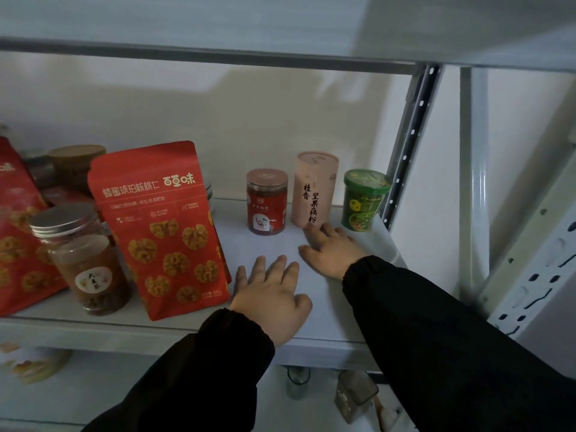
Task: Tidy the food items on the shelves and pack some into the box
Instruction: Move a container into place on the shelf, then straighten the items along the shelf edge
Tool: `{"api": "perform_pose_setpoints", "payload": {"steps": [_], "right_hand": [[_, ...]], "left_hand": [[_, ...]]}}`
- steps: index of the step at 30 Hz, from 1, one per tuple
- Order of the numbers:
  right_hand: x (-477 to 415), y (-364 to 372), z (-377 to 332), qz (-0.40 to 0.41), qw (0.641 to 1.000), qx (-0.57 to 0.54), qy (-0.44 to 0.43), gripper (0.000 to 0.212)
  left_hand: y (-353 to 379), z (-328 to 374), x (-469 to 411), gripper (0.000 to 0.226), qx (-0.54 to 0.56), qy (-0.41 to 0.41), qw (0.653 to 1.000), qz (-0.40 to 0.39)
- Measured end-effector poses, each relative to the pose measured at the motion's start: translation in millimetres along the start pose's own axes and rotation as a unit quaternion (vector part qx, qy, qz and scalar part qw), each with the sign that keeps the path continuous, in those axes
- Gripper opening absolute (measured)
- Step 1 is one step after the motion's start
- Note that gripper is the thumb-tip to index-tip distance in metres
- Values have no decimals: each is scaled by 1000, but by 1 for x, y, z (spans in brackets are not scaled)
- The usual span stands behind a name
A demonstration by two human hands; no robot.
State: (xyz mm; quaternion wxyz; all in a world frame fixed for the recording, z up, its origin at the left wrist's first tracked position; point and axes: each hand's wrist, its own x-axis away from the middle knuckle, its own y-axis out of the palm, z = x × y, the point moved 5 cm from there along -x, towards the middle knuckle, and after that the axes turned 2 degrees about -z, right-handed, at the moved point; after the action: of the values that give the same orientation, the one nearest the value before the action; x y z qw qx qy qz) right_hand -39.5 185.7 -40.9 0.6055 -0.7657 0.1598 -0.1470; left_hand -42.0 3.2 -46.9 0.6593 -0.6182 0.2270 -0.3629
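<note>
The left hand (271, 291) lies flat on the white shelf (265, 241), palm down, with the fingers straight and a little spread; it grasps nothing. The right hand (332, 249) lies on the same shelf, further back and to the right, also released, with straight fingers that point to the back wall. Its fingertips come up to the foot of the pink tube (314, 190) — whether they really touch it, I cannot tell. Both arms wear black sleeves (452, 322).

3 containers stand upright in a row at the back right of the shelf. The red jar (267, 202) with a clear lid is on the left. The pink tube, with black characters down its side, is just beside it. The green cup (363, 201) stands in the corner, near the perforated post (408, 145). The 3 stand close to each other but apart.

To the left of the left hand stands the red pouch (159, 232), printed with walnuts; its lower right corner is just beside the fingers of that hand. In front of it and to the left stands the clear jar (84, 260) with a silver lid and brown contents, and it covers a part of the pouch's left edge. At the left border there is a second red pouch (15, 229), and behind it a brown-lidded jar (74, 163), partly hidden. On the level below — dim and blurred — stands a small clear container (355, 397).
</note>
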Motion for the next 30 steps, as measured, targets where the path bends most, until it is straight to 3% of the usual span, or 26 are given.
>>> {"api": "perform_pose_setpoints", "payload": {"steps": [9,13,15,17,20,22,26,30], "right_hand": [[5,0,5,-11,1000,15,-11,66],[33,1,22,-50,998,38,3,68],[44,-2,28,-58,998,34,13,72],[49,-6,26,-53,998,31,16,72],[53,-11,19,-27,999,31,12,65],[54,-12,18,-14,1000,26,10,60],[51,-12,20,19,1000,-8,11,53],[51,-13,21,39,998,-43,17,49]], "left_hand": [[-1,-1,-1,65,45,-9,999,11],[-14,10,-15,52,47,-70,996,29],[-23,17,-36,63,99,-120,987,39],[-30,11,-57,84,213,-164,957,109],[-37,-11,-77,94,399,-216,857,243],[-41,-19,-86,102,441,-233,818,287],[-48,-24,-104,109,460,-222,786,348],[-52,-29,-117,119,460,-220,782,357]]}}
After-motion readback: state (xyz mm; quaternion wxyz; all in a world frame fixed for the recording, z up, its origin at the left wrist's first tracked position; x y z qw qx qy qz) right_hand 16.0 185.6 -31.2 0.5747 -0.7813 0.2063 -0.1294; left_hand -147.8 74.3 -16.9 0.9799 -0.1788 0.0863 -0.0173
